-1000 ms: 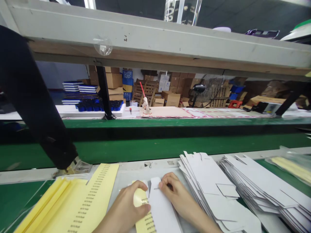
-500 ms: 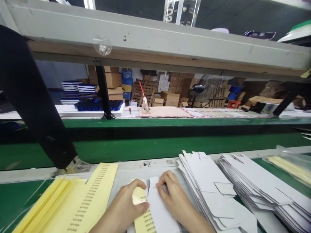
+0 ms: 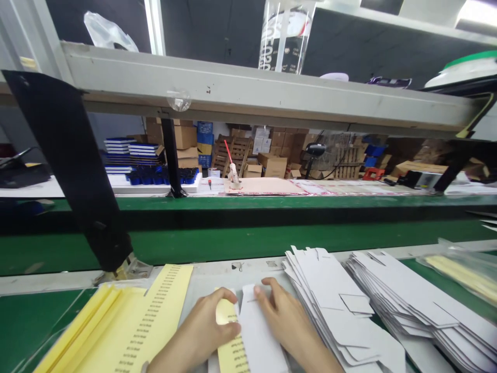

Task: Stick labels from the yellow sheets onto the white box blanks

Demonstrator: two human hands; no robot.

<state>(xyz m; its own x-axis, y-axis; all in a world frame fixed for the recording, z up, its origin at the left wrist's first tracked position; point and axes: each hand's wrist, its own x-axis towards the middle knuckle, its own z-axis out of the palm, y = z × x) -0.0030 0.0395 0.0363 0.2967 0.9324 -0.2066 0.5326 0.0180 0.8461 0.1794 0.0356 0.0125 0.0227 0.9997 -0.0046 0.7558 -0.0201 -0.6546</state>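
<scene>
A yellow label strip (image 3: 233,357) with repeated lines of black print lies in front of me. My left hand (image 3: 202,326) curls around it, its thumb and fingers gripping the upper end. Right beside the strip is a narrow white carton (image 3: 261,336), apparently folded flat. My right hand (image 3: 285,318) holds that carton at its upper right edge, the thumb on its face and the index finger bent past the top. What is under the strip and carton is mostly hidden. To the left, yellow label sheets (image 3: 155,311) with the same rows of print are spread out.
Two stacks of white flat cartons, a near one (image 3: 330,300) and a farther one (image 3: 407,295), lean at my right. Beyond them lies a plastic bag (image 3: 462,269) with yellow contents. A black post (image 3: 73,171) rises at left, and a shelf beam (image 3: 248,85) crosses above the green belt (image 3: 240,238).
The view has tilted up slightly. My right thumb and index finger have shifted at the carton's top, with the index finger now more raised. My left hand keeps its grip on the label strip.
</scene>
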